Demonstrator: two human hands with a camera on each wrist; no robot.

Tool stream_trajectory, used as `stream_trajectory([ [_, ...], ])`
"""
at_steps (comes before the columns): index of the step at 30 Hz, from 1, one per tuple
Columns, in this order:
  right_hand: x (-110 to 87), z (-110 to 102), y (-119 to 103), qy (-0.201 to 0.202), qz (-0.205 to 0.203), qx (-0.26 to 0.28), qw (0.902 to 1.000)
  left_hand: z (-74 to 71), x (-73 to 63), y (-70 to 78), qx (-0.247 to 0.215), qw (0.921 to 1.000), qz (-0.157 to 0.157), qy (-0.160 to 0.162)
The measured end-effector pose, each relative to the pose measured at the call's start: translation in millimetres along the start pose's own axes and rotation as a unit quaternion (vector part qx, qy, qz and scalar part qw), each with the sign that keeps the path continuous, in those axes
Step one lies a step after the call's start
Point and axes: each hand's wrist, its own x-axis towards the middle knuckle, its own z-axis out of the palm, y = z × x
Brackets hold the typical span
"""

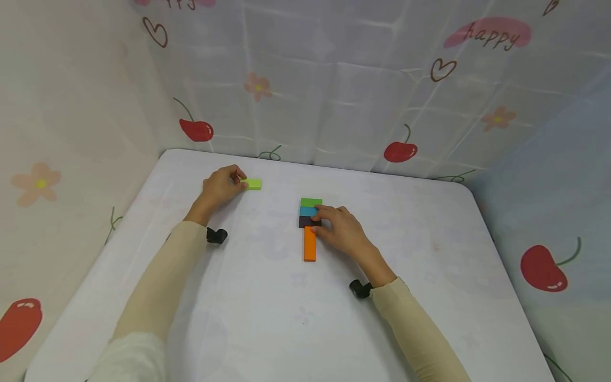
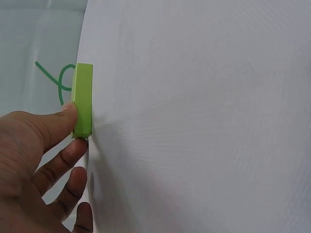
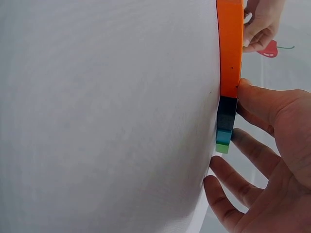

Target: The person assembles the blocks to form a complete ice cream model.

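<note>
My left hand (image 1: 223,185) is at the far left of the table, its thumb and index finger pinching one end of a lime green block (image 2: 83,99). Toward the middle, green (image 1: 311,202), blue (image 1: 307,211) and dark (image 1: 305,222) blocks lie crosswise side by side. An orange block (image 1: 310,246) extends lengthwise from the dark one toward me. Over the right side of this group is my right hand (image 1: 345,231), thumb at the orange block's far end. Its index finger reaches over the dark and blue blocks; in the right wrist view, the other fingers spread loosely.
The blocks lie on a white table (image 1: 267,318) with rounded far corners. Behind it hangs a pale curtain (image 1: 324,95) printed with cherries, hearts and flowers, and similar cloth encloses both sides. A small black camera (image 1: 217,236) is worn on the left wrist, another (image 1: 360,289) on the right.
</note>
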Motion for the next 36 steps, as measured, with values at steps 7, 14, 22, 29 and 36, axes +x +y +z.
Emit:
stream_trajectory([
  [7, -0.1, 0, 2, 0.002, -0.005, 0.003, 1.0, 3.3, 6.5, 1.8, 0.001, 0.9998, -0.012, 0.018],
  [14, -0.6, -1, 1, 0.0, -0.003, 0.005, 1.0, 4.2, 5.8, 5.6, -0.008, 0.9993, -0.017, 0.033],
  [22, -1.2, -1, 1, -0.002, -0.001, 0.005, 1.0, 3.9, 6.3, 6.9, -0.006, 0.9996, -0.011, 0.026],
  [29, -2.0, -1, 4, 0.0, 0.002, 0.007, 1.0, 10.5, 12.1, 11.4, -0.016, 0.9996, -0.004, 0.025],
  [36, -1.0, -1, 2, -0.003, -0.005, 0.006, 1.0, 22.8, 20.4, 24.7, -0.017, 0.9995, 0.003, 0.026],
])
